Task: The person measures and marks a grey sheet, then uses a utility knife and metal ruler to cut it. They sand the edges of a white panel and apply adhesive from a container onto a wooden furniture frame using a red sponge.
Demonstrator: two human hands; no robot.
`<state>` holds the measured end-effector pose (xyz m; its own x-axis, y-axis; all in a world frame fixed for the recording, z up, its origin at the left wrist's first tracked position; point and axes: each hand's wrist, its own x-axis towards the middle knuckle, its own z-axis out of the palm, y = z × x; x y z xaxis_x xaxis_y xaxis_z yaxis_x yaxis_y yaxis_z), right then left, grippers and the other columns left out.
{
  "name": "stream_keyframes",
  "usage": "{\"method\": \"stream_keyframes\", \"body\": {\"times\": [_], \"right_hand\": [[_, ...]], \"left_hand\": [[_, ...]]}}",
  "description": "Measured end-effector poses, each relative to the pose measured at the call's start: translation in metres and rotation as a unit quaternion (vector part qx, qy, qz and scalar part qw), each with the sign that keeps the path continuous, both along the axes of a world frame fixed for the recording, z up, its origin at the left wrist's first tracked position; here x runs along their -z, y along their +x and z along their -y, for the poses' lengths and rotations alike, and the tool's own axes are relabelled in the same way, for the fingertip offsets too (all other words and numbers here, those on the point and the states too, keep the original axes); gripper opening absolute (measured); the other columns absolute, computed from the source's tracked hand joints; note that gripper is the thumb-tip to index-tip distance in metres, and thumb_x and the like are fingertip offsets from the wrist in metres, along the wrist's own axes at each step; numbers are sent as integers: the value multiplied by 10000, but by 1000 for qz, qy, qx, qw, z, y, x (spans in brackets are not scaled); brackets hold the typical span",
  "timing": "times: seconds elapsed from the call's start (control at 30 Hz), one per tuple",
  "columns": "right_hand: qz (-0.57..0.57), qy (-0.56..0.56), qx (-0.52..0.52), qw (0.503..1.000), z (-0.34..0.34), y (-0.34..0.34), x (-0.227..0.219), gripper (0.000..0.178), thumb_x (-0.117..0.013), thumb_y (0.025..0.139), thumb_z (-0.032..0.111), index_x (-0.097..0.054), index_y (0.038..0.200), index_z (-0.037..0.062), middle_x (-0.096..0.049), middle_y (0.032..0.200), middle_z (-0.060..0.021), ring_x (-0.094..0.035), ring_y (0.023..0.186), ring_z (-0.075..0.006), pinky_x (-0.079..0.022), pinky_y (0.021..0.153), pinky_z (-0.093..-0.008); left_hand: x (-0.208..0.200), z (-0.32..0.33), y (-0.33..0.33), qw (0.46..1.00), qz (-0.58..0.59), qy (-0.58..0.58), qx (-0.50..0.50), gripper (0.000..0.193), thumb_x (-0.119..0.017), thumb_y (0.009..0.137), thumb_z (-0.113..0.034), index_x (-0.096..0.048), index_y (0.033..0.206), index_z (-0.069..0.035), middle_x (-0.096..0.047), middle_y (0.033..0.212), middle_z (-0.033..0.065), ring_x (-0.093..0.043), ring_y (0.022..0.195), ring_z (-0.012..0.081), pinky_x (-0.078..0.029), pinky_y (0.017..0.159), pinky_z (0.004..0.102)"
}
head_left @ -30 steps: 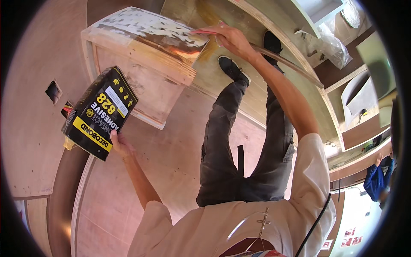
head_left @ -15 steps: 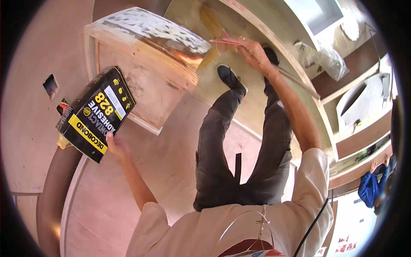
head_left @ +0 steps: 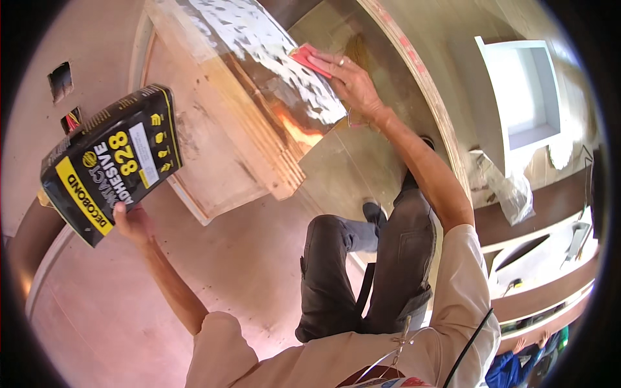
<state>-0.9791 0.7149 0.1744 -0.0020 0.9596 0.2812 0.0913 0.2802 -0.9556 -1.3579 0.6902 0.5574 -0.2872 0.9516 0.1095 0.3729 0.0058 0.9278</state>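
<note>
My left hand grips the lower edge of a black and yellow glue tin, held tilted on the left; most of the fingers are hidden behind it. My right hand is closed on a flat red spreader. The spreader meets the far edge of a shiny brown top streaked with whitish patches, on a wooden box-like unit. An orange glow reflects near the top's close corner.
A curved plywood edge runs beyond my right arm. A white open box and a clear plastic bag lie at right. Wires poke from a wall opening. Another person's blue sleeve shows lower right.
My right hand has brought the spreader from off the end of the unit onto its patchy top. The tin and my left hand sit further left in view, and my legs have shifted.
</note>
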Motion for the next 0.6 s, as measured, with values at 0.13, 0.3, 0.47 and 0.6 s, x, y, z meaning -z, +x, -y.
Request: {"method": "stream_keyframes", "body": {"times": [0.13, 0.3, 0.47, 0.6], "right_hand": [[8, 21, 28, 999, 16, 4, 45, 552, -526, 827, -98, -617, 1299, 175, -653, 1223, -72, -610, 1106, -295, -500, 961, -359], [-59, 93, 54, 992, -24, 12, 30, 473, -513, 846, -78, -638, 1248, 136, -657, 1199, -90, -619, 1060, -308, -494, 924, -376], [-21, 197, 8, 980, -53, 6, 26, 464, -522, 838, -87, -635, 1242, 111, -659, 1201, -89, -617, 1076, -305, -489, 936, -375], [-4, 189, 0, 982, -25, 9, 48, 487, -499, 828, -126, -631, 1247, 83, -656, 1221, -92, -616, 1109, -296, -477, 988, -373]], "left_hand": [[-3, -3, -16, 1000, 7, 1, 25, 601, -622, 868, -224, -440, 1381, 31, -534, 1369, 130, -530, 1253, 267, -406, 1090, 457], [-4, -11, -4, 999, 2, 29, 37, 537, -625, 883, -208, -482, 1347, 23, -565, 1330, 123, -546, 1229, 255, -405, 1081, 471], [7, -20, 3, 998, -6, 54, 36, 499, -656, 881, -248, -524, 1290, 7, -592, 1279, 98, -578, 1168, 226, -451, 1021, 430], [3, -20, 6, 998, -16, 51, 24, 481, -660, 875, -272, -549, 1258, -3, -602, 1256, 98, -586, 1147, 218, -463, 996, 429]]}}
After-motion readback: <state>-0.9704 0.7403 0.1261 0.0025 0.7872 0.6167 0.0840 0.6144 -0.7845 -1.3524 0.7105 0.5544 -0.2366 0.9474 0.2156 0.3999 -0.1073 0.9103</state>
